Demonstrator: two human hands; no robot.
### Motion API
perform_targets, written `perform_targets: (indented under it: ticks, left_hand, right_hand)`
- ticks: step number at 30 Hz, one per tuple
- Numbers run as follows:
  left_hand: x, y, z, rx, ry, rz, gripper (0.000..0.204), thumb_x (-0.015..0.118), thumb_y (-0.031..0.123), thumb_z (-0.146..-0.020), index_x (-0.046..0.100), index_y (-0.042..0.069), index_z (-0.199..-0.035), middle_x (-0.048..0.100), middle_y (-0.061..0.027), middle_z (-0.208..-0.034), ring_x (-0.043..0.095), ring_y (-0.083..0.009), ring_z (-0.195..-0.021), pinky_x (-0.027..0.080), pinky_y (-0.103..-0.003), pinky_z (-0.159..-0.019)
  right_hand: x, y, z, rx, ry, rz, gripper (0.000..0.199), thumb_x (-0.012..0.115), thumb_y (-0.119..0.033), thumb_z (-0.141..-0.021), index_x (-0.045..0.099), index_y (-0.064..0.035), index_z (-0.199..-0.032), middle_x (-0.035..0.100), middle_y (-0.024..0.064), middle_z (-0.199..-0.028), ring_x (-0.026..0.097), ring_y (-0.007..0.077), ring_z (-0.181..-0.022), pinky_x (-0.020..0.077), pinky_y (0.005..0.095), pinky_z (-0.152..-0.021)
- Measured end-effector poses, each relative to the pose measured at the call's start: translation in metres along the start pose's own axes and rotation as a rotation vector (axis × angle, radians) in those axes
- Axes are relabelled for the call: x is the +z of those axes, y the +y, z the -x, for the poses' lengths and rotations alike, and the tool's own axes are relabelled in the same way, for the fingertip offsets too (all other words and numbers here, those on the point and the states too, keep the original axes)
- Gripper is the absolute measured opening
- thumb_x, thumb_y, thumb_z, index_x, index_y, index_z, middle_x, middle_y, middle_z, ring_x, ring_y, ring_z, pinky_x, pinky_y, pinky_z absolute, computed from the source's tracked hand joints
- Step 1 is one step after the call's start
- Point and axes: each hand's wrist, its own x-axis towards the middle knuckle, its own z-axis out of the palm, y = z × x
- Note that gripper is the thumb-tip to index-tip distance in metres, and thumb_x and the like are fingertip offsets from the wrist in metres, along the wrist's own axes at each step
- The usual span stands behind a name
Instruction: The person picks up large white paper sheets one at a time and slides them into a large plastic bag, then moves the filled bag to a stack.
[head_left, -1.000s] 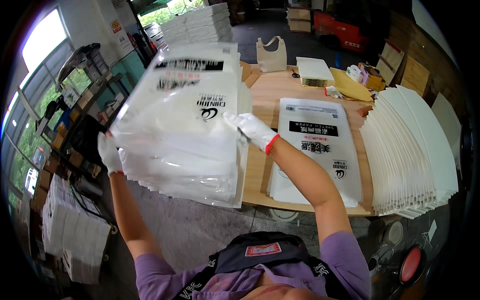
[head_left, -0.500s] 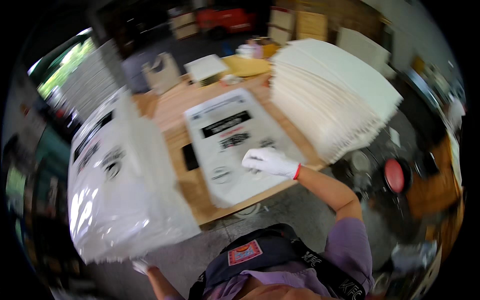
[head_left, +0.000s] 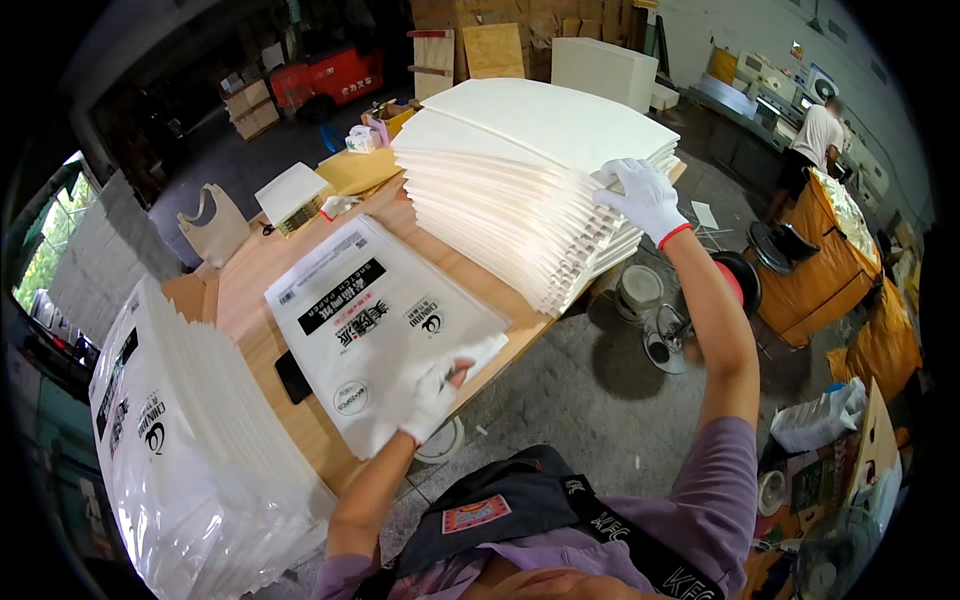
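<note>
A flat stack of clear printed plastic bags [head_left: 400,320] lies on the wooden table in front of me. My left hand [head_left: 435,397], in a white glove with bare fingertips showing, is at its near right corner. Those fingers are bent and drawn together; what they pinch, if anything, is too small to make out. To the right rises a tall pile of white paper sheets [head_left: 500,190], fanned in layers. My right hand [head_left: 645,198], in a white glove with a red cuff, is closed over sheets at the pile's right corner.
Filled bags of paper [head_left: 190,450] are piled at the left. A black phone [head_left: 293,378] lies by the printed bags. Farther back are a beige bag [head_left: 213,225] and a white box [head_left: 290,192]. A round stool [head_left: 735,283] stands on the right; another person [head_left: 815,140] is beyond.
My right hand has gone from the printed bags to the paper pile. The left has come up from beside the filled bags to the printed ones. The view has turned right.
</note>
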Motion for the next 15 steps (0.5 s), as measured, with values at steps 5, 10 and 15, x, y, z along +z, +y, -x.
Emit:
perform_targets:
  ticks: [5, 10, 15]
  left_hand:
    - [0.004, 0.054, -0.102, -0.004, -0.142, -0.021, 0.036, 0.050, 0.030, -0.097, 0.056, 0.001, -0.117, 0.063, -0.0098, -0.111, 0.060, -0.0168, -0.100, 0.047, -0.031, -0.087]
    - [0.039, 0.082, -0.201, -0.196, -0.273, 0.741, 0.059, 0.047, 0.053, -0.095, 0.046, 0.006, -0.131, 0.053, -0.0167, -0.129, 0.057, -0.0224, -0.103, 0.047, -0.036, -0.090]
    - [0.002, 0.129, -0.224, -0.400, 0.032, 0.936, 0.048, 0.052, 0.036, -0.094, 0.044, 0.001, -0.125, 0.056, -0.0198, -0.122, 0.059, -0.0238, -0.102, 0.050, -0.035, -0.087]
  right_hand:
    - [0.010, 0.027, -0.020, -0.162, -0.105, 0.145, 0.028, 0.056, -0.036, -0.086, 0.063, -0.0161, -0.104, 0.067, 0.0052, -0.096, 0.061, 0.0247, -0.097, 0.0463, 0.0390, -0.086]
    - [-0.020, 0.005, -0.042, -0.412, -0.060, 0.346, 0.019, 0.050, -0.027, -0.088, 0.064, -0.0152, -0.085, 0.067, 0.0076, -0.082, 0.065, 0.0233, -0.078, 0.0507, 0.0381, -0.071]
    - [-0.070, -0.119, 0.015, -0.722, 0.013, 0.118, 0.021, 0.058, -0.033, -0.082, 0.060, -0.0130, -0.077, 0.062, 0.0058, -0.074, 0.063, 0.0227, -0.071, 0.0490, 0.0360, -0.063]
